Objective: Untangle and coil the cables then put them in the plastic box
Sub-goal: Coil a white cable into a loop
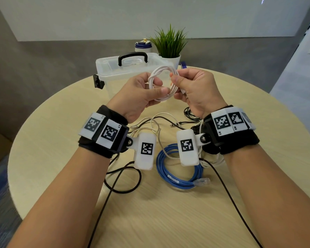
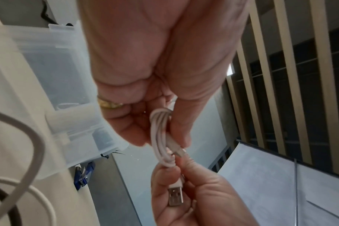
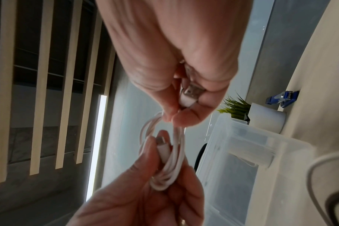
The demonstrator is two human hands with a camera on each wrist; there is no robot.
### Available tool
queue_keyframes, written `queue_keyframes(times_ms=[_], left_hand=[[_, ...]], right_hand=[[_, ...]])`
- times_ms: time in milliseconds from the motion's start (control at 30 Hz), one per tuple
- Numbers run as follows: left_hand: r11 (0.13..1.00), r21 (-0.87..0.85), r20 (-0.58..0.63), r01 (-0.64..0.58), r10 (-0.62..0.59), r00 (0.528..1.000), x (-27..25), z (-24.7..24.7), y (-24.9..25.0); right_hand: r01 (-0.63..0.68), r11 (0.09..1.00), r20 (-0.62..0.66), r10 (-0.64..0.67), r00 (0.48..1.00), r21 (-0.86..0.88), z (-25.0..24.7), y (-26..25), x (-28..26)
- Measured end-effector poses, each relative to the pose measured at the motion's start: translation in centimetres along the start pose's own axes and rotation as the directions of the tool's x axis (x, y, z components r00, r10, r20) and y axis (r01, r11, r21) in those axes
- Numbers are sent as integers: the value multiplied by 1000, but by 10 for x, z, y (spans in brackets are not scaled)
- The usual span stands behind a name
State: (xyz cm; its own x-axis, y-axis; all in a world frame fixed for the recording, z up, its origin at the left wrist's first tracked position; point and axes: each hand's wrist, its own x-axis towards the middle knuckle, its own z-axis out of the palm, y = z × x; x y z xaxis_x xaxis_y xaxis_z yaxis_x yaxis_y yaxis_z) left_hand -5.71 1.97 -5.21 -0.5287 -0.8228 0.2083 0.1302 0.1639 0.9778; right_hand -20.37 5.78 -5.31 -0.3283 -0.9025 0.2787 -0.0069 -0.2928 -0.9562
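A small coil of white USB cable [image 1: 164,83] is held up between both hands, above the table and in front of the clear plastic box [image 1: 115,72]. My left hand [image 1: 143,93] pinches the coil's near side, and its small plug [image 3: 162,145] lies along the fingers. My right hand [image 1: 191,88] pinches the other side of the white USB cable [image 2: 161,142] and curls round the metal USB-A plug [image 2: 175,195]. Below the wrists lie a coiled blue network cable [image 1: 177,176] and loose black cables [image 1: 125,178] and white cables [image 1: 154,126].
The box has a black handle [image 1: 132,57] and a closed lid, at the round wooden table's [image 1: 168,212] far side. A potted plant [image 1: 170,45] and a white bottle [image 1: 143,46] stand behind it. A blue object [image 1: 183,64] lies right of the box.
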Motion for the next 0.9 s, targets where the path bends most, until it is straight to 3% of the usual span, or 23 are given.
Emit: queue_keyframes(times_ms=[200,433,700,900], left_hand=[[998,3,-39,69,-69,997,0,0,0],[982,98,40,160,-164,986,-3,-5,2],[984,114,44,139,-145,988,-4,0,-2],[987,112,-80,112,-103,991,-1,8,-5]], right_hand=[[17,999,58,-19,998,27,0,-2,-2],[30,999,116,-32,993,17,0,-2,-4],[30,999,123,-25,992,-35,-1,-1,-3],[23,1000,104,-20,994,-22,-3,-3,-2]])
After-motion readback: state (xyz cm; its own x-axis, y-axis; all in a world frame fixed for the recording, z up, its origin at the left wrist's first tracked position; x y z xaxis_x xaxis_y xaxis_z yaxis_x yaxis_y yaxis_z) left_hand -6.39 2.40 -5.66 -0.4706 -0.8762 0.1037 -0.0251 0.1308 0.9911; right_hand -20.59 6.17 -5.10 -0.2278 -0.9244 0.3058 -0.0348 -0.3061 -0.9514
